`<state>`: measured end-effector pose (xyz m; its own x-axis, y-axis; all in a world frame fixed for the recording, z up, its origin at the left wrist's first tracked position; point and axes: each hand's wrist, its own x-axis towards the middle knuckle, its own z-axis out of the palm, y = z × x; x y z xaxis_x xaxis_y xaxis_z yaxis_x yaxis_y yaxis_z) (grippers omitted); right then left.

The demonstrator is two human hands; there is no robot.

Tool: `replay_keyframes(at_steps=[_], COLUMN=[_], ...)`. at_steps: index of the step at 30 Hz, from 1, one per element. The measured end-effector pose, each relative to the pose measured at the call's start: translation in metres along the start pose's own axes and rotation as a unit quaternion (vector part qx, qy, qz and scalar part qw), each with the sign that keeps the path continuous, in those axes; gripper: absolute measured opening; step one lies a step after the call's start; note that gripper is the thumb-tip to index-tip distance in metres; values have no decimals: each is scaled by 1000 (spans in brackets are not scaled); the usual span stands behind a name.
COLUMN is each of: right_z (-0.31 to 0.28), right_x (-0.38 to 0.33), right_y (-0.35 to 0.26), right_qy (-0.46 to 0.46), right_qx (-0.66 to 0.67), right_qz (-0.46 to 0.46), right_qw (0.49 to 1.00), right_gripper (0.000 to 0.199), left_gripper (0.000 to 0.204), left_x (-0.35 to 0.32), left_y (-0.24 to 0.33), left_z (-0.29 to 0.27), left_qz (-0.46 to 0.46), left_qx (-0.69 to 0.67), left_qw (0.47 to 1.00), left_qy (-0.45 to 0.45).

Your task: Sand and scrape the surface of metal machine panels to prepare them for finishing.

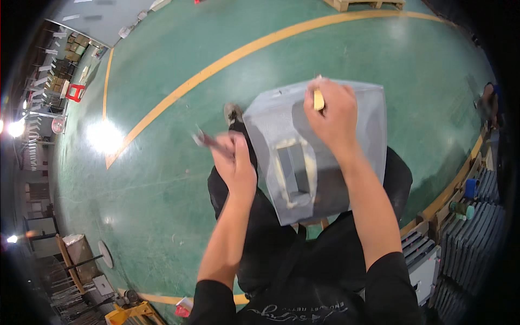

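Head view: grey panel [335, 187] lies over the person's thighs [259, 222], rectangular cutout [293, 168] at its eight o'clock. Left hand [236, 165], at the panel's nine o'clock, clamped on a blurred tool [210, 142]; right hand [337, 114], over its one o'clock, clamped on a yellow piece [318, 100]

We are seeing a grey casing [341, 187] that is showing a matt, patchy surface (we are not managing to tell metal from plastic), with a chalky, pale yellow coating [310, 168] that is edging its cut-out [293, 168] unevenly. Below, we are noticing dull black cloth in the trousers [271, 260], while the smooth green floor [162, 216] is gleaming with a glossy, reflective finish. We are also making out unpolished wood in the pallet [368, 4], while the slim tool [219, 147] and the yellow piece [318, 100] are leaving us unsure of their materials.
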<state>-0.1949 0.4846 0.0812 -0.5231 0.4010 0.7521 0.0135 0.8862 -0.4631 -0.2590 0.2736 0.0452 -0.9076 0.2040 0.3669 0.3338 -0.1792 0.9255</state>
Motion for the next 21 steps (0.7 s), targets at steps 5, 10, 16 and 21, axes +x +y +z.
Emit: replay_keyframes(at_steps=[5,10,16,21], right_z=[5,0,-43,-93], right_x=[-1,-2,-63,-155], right_y=[2,-1,-44,-105], right_qy=[11,55,100,-4], right_qx=[1,48,248,325], right_qz=[-2,-15,185,358], right_qw=[1000,997,946,875], right_gripper=[13,10,13,28], left_gripper=[20,16,13,14], left_x=[90,84,79,88], left_y=[9,-1,5,3], left_z=[43,51,46,45], left_qz=[18,-65,29,101], left_qx=[152,39,180,233], left_qw=[988,996,980,963], left_qy=[1,-40,-74,-93])
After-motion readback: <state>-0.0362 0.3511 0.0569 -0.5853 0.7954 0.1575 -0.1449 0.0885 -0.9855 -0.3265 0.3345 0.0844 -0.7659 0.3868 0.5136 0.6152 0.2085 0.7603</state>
